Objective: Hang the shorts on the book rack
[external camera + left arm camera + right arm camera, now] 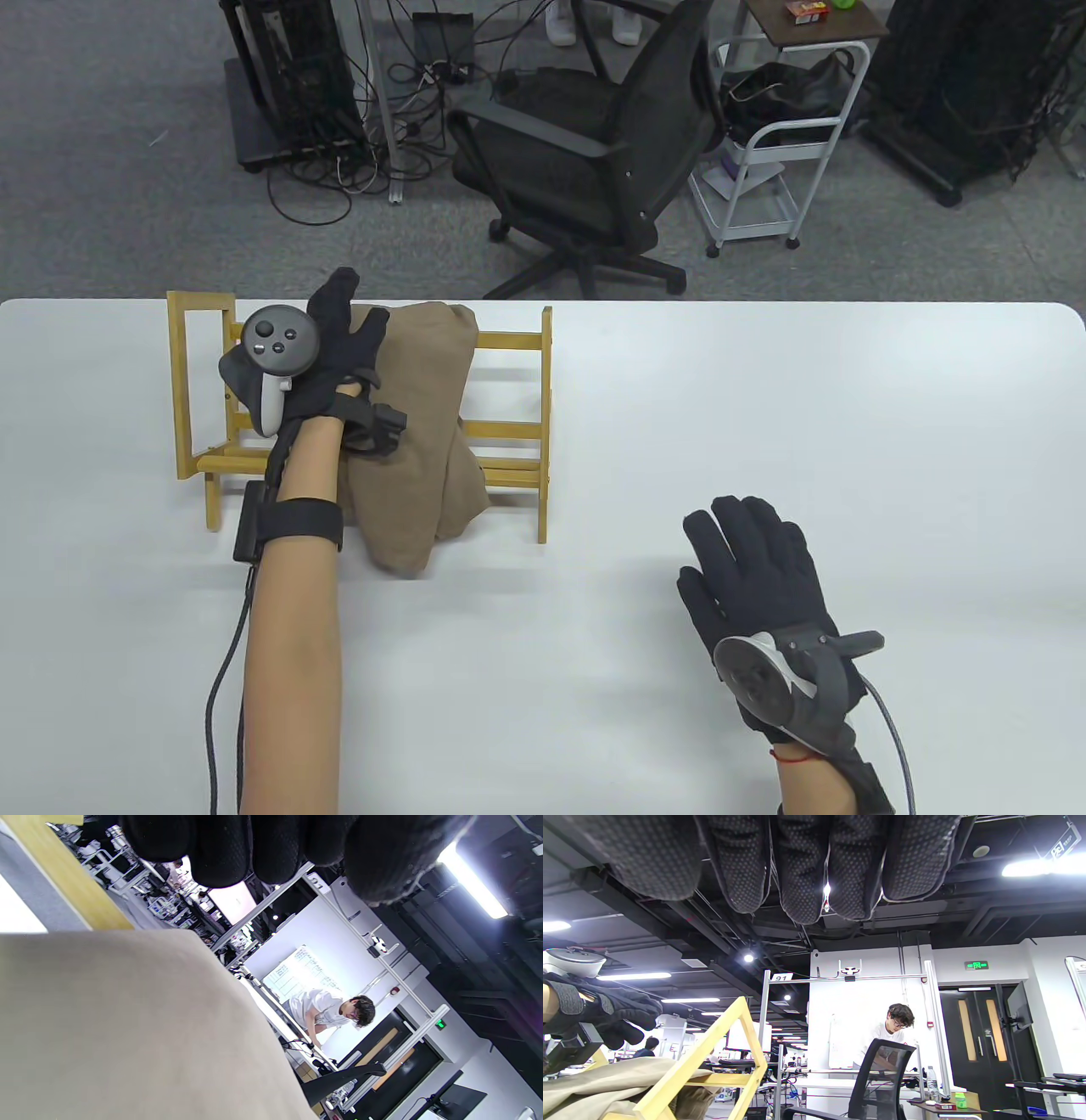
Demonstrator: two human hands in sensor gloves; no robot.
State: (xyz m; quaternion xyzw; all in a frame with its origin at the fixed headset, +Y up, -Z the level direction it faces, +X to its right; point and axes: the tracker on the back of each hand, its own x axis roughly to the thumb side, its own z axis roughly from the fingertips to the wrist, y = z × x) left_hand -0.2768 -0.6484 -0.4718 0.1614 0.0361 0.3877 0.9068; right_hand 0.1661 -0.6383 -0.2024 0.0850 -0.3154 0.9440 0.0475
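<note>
The left hand (327, 356) hovers at the top of the tan shorts (420, 424), its gloved fingers (339, 297) spread loosely over the fabric's left edge near the rack's upper rail. From the table view I cannot tell whether the fingertips touch the cloth or hang just above it; no fold is visibly pinched. In the left wrist view the fingers (220, 849) hang clear above the broad tan surface of the shorts (127, 1027), with a gap of background showing between them, so the hand looks open and holds nothing.

The shorts lie draped over the wooden book rack (509, 399), folded across its top rail and running down the near side until the lower hem rests on the white table (764, 407). The rack stands on the left half of the table, close to the far edge, its yellow slats showing to the right of the cloth (the left end frame stands bare too).

The right hand (755, 577) rests flat on the table, well apart from the rack on the near right, fingers extended and together, gripping nothing. Its wrist view shows the fingers (797, 866) straight, with the rack's end frame (712, 1052) and the shorts (594, 1082) at lower left.

Beyond the table stand a black office chair (594, 161) and a white cart (764, 144).
</note>
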